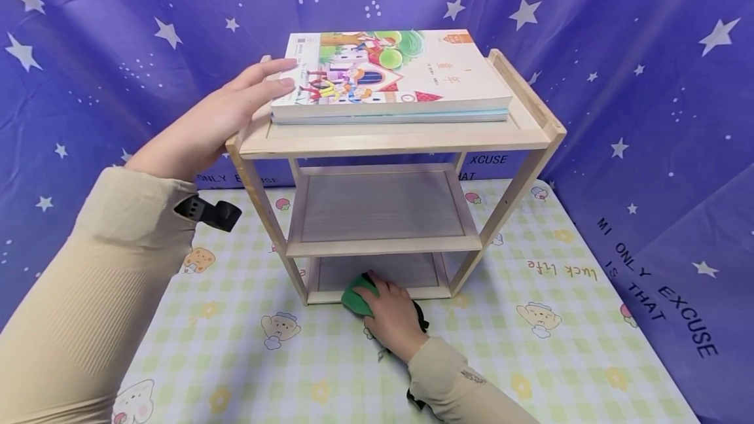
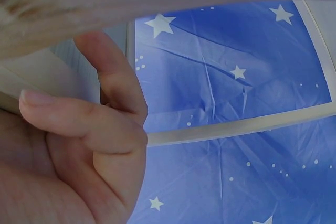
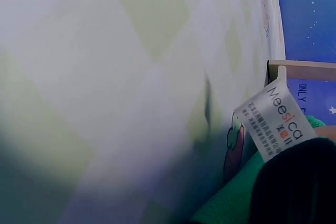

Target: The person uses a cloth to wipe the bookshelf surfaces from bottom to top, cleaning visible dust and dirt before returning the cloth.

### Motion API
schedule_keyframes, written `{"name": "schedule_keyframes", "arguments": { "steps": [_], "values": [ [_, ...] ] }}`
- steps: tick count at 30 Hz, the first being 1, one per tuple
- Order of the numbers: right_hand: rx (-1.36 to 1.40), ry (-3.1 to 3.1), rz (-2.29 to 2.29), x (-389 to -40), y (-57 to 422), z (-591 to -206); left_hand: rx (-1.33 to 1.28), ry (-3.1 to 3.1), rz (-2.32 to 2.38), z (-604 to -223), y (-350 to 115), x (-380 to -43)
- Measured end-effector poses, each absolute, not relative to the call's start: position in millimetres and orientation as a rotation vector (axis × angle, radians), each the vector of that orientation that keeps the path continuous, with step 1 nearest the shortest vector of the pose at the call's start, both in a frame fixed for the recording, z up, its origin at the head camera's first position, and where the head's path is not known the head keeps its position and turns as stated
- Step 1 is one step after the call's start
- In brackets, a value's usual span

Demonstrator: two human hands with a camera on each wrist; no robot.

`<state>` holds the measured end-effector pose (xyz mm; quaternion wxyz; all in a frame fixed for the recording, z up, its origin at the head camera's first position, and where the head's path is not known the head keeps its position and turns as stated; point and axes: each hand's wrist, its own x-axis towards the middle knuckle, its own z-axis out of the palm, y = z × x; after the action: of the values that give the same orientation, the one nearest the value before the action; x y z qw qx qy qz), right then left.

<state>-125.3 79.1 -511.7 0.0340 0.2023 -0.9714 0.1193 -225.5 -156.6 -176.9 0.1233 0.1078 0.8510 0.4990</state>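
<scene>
A light wooden three-tier shelf (image 1: 389, 247) stands on the table, with a small stack of books (image 1: 389, 77) lying flat on its top board. My left hand (image 1: 230, 103) grips the top left side rail, two fingertips against the books' left edge. In the left wrist view, other fingers (image 2: 100, 124) are bent beneath a blurred piece of wood. Low down, my right hand (image 1: 394, 313) holds a green cloth (image 1: 357, 296) at the front edge of the bottom board (image 1: 377, 273). The right wrist view shows the cloth's white label (image 3: 275, 121); that hand is mostly hidden there.
The middle board (image 1: 383, 205) is close above my right hand. A checked tablecloth (image 1: 489, 358) with cartoon prints covers the table. Purple star-print curtains (image 1: 636, 116) hang behind and at the sides. Black straps are around both wrists.
</scene>
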Motion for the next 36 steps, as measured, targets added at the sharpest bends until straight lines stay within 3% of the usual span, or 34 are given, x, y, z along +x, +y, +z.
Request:
{"name": "schedule_keyframes", "arguments": {
  "steps": [36],
  "values": [
    [0.516, -2.927, 0.494, -122.1, 111.1, -511.4, 0.301, 2.475, 1.477, -176.8, -156.2, -224.5]
  ]
}}
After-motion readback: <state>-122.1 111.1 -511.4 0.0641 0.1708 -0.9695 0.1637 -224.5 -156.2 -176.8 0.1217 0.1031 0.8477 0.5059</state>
